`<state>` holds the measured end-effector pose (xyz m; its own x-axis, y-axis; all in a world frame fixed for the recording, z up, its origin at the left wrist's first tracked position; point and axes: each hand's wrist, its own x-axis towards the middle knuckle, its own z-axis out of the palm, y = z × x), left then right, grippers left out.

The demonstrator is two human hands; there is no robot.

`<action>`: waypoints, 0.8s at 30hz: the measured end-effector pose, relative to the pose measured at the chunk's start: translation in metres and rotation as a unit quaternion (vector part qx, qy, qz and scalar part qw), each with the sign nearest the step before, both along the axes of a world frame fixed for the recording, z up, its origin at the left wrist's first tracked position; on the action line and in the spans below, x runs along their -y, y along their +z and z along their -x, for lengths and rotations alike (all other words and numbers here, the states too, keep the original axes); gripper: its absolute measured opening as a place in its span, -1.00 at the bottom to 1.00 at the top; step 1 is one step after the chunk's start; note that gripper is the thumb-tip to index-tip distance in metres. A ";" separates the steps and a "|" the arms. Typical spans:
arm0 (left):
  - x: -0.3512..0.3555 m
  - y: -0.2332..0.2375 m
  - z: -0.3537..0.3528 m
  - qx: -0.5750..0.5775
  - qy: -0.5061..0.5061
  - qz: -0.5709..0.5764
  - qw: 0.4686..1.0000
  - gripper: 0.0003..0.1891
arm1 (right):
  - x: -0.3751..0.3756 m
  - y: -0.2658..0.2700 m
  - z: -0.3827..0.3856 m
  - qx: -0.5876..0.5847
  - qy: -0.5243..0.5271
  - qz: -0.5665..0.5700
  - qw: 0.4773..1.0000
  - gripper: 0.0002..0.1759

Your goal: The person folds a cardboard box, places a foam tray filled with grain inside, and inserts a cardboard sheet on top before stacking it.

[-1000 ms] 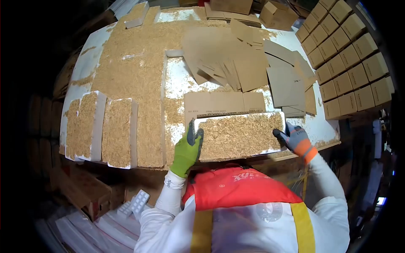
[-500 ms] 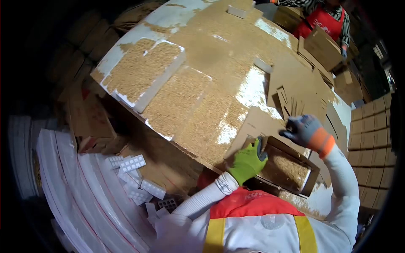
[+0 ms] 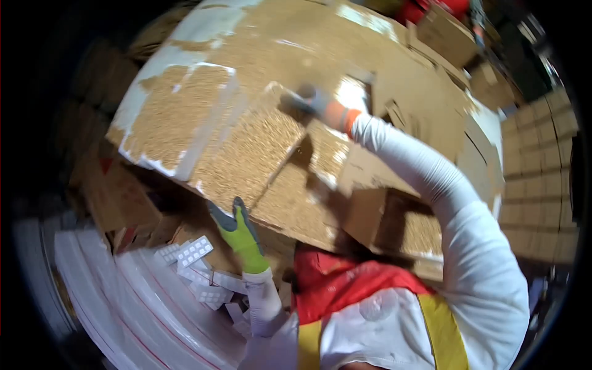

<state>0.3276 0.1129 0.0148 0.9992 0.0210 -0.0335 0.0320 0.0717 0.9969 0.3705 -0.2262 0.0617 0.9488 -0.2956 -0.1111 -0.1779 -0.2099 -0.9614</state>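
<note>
A shallow white tray [image 3: 259, 145] topped with wood shavings lies across the table, its right edge raised above a dark shadow. At its near edge is my left hand [image 3: 242, 240] in a green glove, thumb and fingers spread around the rim. My right hand [image 3: 316, 103], in a grey glove with an orange cuff, reaches to the tray's far right corner; its fingers are smeared by motion and close on that corner. Right of the tray stands an open carton [image 3: 364, 216], shavings inside it, partly covered by my right arm.
Another shavings-covered tray [image 3: 179, 117] sits to the left. Flat cardboard sheets [image 3: 425, 117] lie at the right, with stacked cartons [image 3: 536, 179] beyond. White cell packs [image 3: 196, 251] and plastic-wrapped stacks [image 3: 154, 302] are below left. Part of another person in red [image 3: 425, 9] shows at the back.
My left hand has left the carton and moved left to the tray's near edge. My right hand has swung left to its far corner. The tray's right edge has risen. The view has shifted.
</note>
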 end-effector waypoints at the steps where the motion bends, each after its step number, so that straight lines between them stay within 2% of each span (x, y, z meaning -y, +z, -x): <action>1: 0.007 0.027 0.015 0.010 -0.053 -0.033 0.998 -0.35 | 0.007 0.024 0.040 0.012 -0.062 0.017 0.998 -0.18; 2: 0.016 0.066 0.024 0.030 -0.101 -0.058 0.993 -0.36 | 0.012 0.052 0.072 0.031 -0.117 0.041 0.992 -0.18; 4: 0.043 0.107 0.053 0.058 -0.147 -0.047 0.986 -0.37 | 0.015 0.105 0.154 0.103 -0.214 -0.026 0.971 -0.23; 5: 0.057 0.125 0.067 0.079 -0.160 -0.038 0.983 -0.37 | 0.021 0.134 0.197 0.040 -0.241 0.009 0.970 -0.28; 6: 0.065 0.141 0.077 0.124 -0.207 -0.096 0.966 -0.33 | 0.027 0.156 0.242 -0.023 -0.264 0.042 0.963 -0.33; 8: 0.081 0.158 0.100 0.117 -0.326 0.014 0.938 -0.29 | 0.023 0.177 0.329 0.017 -0.356 0.151 0.922 -0.49; 9: 0.088 0.166 0.107 0.131 -0.389 -0.003 0.912 -0.26 | 0.014 0.190 0.370 0.013 -0.381 0.196 0.904 -0.58; 10: 0.095 0.180 0.117 0.049 -0.442 0.025 0.895 -0.28 | -0.007 0.207 0.400 0.001 -0.425 0.213 0.880 -0.66; 11: 0.102 0.180 0.122 0.037 -0.494 0.030 0.868 -0.30 | -0.021 0.211 0.434 -0.010 -0.448 0.222 0.866 -0.70; 12: 0.108 0.179 0.125 0.024 -0.543 0.033 0.838 -0.31 | -0.036 0.215 0.460 -0.040 -0.457 0.287 0.841 -0.74; 13: 0.109 0.181 0.126 0.030 -0.589 -0.042 0.806 -0.35 | -0.052 0.216 0.485 -0.077 -0.484 0.264 0.831 -0.77; 14: 0.111 0.159 0.132 0.018 -0.608 -0.011 0.793 -0.33 | -0.064 0.209 0.507 -0.103 -0.497 0.283 0.814 -0.79; 16: 0.111 0.145 0.131 0.245 -0.612 -0.103 0.745 -0.32 | -0.092 0.191 0.520 -0.066 -0.544 0.258 0.796 -0.80; 20: 0.112 0.143 0.131 0.399 -0.529 -0.298 0.687 -0.29 | -0.104 0.138 0.512 -0.080 -0.578 0.107 0.805 -0.69; 21: 0.109 0.130 0.132 0.368 -0.539 -0.295 0.698 -0.31 | -0.104 0.131 0.500 -0.106 -0.534 0.121 0.830 -0.64; 22: 0.109 0.127 0.133 0.330 -0.554 -0.268 0.716 -0.31 | -0.103 0.120 0.492 -0.201 -0.529 0.036 0.823 -0.54; 23: 0.111 0.126 0.135 0.292 -0.569 -0.239 0.731 -0.32 | -0.104 0.089 0.499 -0.277 -0.423 0.417 0.755 -0.48; 24: 0.114 0.124 0.137 0.254 -0.584 -0.208 0.743 -0.32 | -0.096 0.093 0.489 -0.350 -0.358 0.439 0.746 -0.47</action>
